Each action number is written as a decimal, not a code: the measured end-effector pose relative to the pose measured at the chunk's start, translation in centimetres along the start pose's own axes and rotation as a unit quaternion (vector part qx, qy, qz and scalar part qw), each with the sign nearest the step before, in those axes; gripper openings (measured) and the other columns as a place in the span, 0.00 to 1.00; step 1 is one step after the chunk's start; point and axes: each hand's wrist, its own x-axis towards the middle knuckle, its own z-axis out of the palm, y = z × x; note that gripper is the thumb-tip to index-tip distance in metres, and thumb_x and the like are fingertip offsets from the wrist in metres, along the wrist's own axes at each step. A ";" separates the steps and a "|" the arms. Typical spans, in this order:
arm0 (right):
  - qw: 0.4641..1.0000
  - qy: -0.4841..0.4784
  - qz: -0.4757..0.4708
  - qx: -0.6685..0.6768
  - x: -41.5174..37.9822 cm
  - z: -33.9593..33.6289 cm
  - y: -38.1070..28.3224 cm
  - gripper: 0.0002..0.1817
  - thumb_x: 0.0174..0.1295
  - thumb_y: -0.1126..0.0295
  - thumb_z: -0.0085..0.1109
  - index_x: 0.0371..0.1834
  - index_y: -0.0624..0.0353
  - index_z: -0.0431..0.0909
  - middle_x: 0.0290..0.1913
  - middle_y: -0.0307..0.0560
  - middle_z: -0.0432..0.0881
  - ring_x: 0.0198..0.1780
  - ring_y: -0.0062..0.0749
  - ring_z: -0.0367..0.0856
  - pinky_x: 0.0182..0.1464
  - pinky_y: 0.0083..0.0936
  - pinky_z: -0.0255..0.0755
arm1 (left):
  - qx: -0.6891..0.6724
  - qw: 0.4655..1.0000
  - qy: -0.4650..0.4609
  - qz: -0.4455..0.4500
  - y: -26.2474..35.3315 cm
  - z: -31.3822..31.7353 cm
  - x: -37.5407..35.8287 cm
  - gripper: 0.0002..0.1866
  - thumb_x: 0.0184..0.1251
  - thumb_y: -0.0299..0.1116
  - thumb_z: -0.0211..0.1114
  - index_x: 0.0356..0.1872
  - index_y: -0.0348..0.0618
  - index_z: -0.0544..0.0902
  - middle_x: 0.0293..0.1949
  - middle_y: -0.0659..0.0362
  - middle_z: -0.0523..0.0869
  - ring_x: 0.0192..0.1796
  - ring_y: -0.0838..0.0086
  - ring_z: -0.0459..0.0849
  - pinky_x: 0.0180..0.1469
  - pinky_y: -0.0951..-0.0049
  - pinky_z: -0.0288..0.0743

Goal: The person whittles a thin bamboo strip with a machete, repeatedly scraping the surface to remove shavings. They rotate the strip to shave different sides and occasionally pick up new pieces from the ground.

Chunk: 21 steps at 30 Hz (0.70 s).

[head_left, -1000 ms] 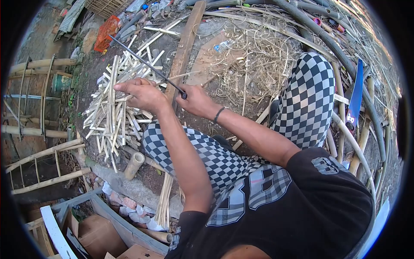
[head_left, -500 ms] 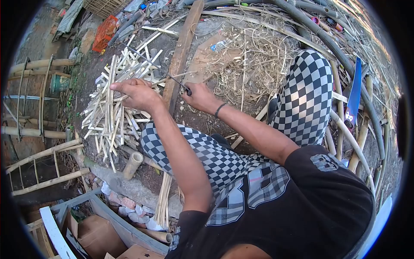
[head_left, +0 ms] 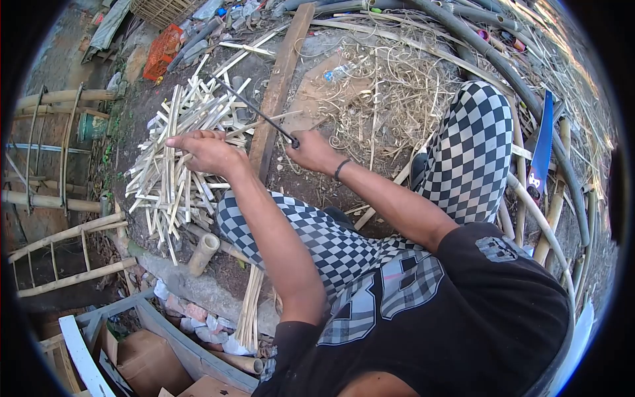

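My right hand (head_left: pixel 314 153), with a dark band at its wrist, is closed round the handle of a long thin dark knife (head_left: pixel 254 108). The blade points up and left, across the wooden plank (head_left: pixel 283 73). My left hand (head_left: pixel 215 155) is over the edge of a pile of pale bamboo strips (head_left: pixel 173 188). Its thumb points left and its fingers are curled round a thin bamboo strip (head_left: pixel 281 116), which sticks out to the right beneath the blade. My own hand hides the strip's other end.
Curly bamboo shavings (head_left: pixel 397 99) cover the ground ahead. A blue-bladed saw (head_left: pixel 542 142) lies at the right, beside bamboo poles (head_left: pixel 546 221). A bamboo stub (head_left: pixel 204 253) and a bundle of strips (head_left: pixel 250 311) are near my left knee. An orange crate (head_left: pixel 161 53) stands far left.
The knife has shifted slightly right and down in my right hand, and its blade shows steeper. My left hand has dropped a little, still holding the strip.
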 end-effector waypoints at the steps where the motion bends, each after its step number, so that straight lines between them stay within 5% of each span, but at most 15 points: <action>1: 1.000 -0.001 0.000 -0.001 -0.4 -0.2 -1.4 0.19 0.59 0.61 0.59 0.39 0.70 0.82 0.32 0.68 0.84 0.41 0.62 0.85 0.51 0.47 0.78 | -0.002 1.000 0.007 -0.003 0.0 0.0 0.0 0.44 0.75 0.65 0.48 0.48 0.18 0.56 0.16 0.63 0.66 0.16 0.76 0.64 0.19 0.72 0.67; 7: 0.996 0.012 -0.054 0.063 -0.8 1.2 -1.4 0.17 0.58 0.62 0.58 0.36 0.69 0.82 0.33 0.69 0.84 0.41 0.63 0.84 0.49 0.49 0.78 | -0.015 1.000 0.021 0.001 0.5 0.7 -0.9 0.43 0.75 0.62 0.51 0.48 0.17 0.57 0.17 0.62 0.68 0.17 0.75 0.66 0.18 0.73 0.65; 12: 0.992 -0.011 0.120 -0.024 1.9 3.3 7.3 0.18 0.59 0.62 0.59 0.37 0.71 0.84 0.39 0.71 0.84 0.45 0.63 0.85 0.52 0.48 0.78 | -0.023 0.999 0.022 0.009 0.4 -0.4 -0.6 0.35 0.77 0.61 0.51 0.41 0.28 0.61 0.16 0.62 0.68 0.15 0.76 0.66 0.17 0.72 0.63; 14: 0.990 -0.013 0.135 -0.039 1.8 1.9 4.3 0.20 0.58 0.62 0.60 0.39 0.72 0.84 0.41 0.73 0.84 0.47 0.63 0.84 0.54 0.48 0.78 | -0.016 0.999 0.046 0.005 0.3 0.2 -0.5 0.32 0.77 0.61 0.50 0.36 0.35 0.61 0.16 0.63 0.67 0.14 0.77 0.64 0.16 0.72 0.61; 17: 0.999 0.006 0.027 -0.039 0.8 0.6 1.0 0.19 0.58 0.62 0.60 0.40 0.73 0.82 0.38 0.71 0.84 0.46 0.63 0.84 0.53 0.48 0.78 | -0.018 1.000 0.010 0.007 0.1 0.1 -0.3 0.32 0.77 0.60 0.50 0.35 0.34 0.61 0.15 0.63 0.66 0.14 0.77 0.63 0.16 0.72 0.61; 21: 0.998 0.053 0.007 -0.014 0.6 2.3 3.9 0.20 0.59 0.62 0.60 0.40 0.73 0.82 0.38 0.71 0.84 0.44 0.61 0.85 0.53 0.48 0.78 | -0.016 1.000 -0.005 0.019 -0.4 -0.1 0.2 0.32 0.78 0.60 0.49 0.35 0.34 0.61 0.14 0.63 0.65 0.14 0.77 0.62 0.15 0.72 0.60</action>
